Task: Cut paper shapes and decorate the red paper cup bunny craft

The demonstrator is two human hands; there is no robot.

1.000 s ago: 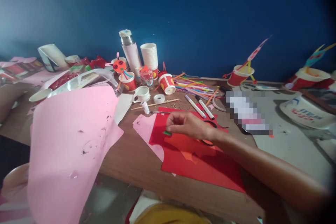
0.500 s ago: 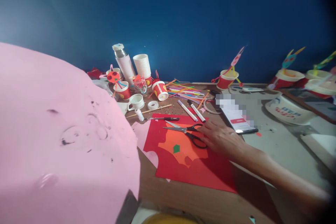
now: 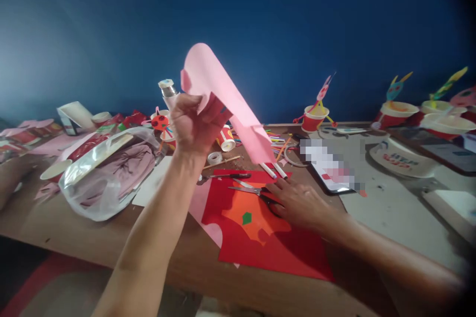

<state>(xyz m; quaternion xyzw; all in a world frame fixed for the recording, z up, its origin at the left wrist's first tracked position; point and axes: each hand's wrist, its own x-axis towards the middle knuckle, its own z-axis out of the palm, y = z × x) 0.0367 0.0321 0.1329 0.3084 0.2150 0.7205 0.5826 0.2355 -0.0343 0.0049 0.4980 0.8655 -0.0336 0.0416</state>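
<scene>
My left hand (image 3: pixel 195 126) is raised over the table with its fingers closed on a pink paper sheet (image 3: pixel 223 89). The sheet is curled over and slants down to the right. My right hand (image 3: pixel 295 203) rests lower, its fingers on the black handles of the scissors (image 3: pixel 253 189). The scissors' blades are slightly apart and lie over orange paper (image 3: pixel 238 213), which has cut-out edges and a small green piece (image 3: pixel 247 218) on it. Beneath that is a red paper sheet (image 3: pixel 275 260). A black pen (image 3: pixel 230 176) and two white markers (image 3: pixel 268 171) lie just beyond.
A clear plastic bag (image 3: pixel 100 203) with pink contents sits at the left. A phone (image 3: pixel 327 171) and a white curved piece with lettering (image 3: pixel 401 156) lie right. Decorated red cups (image 3: pixel 315 120) line the back, below a blue wall. A thermos (image 3: pixel 168 90) stands partly hidden.
The pink sheet, which covered the left side, has swung up and right and now curls over in my left hand, which has come into view. My right hand stays at the scissors.
</scene>
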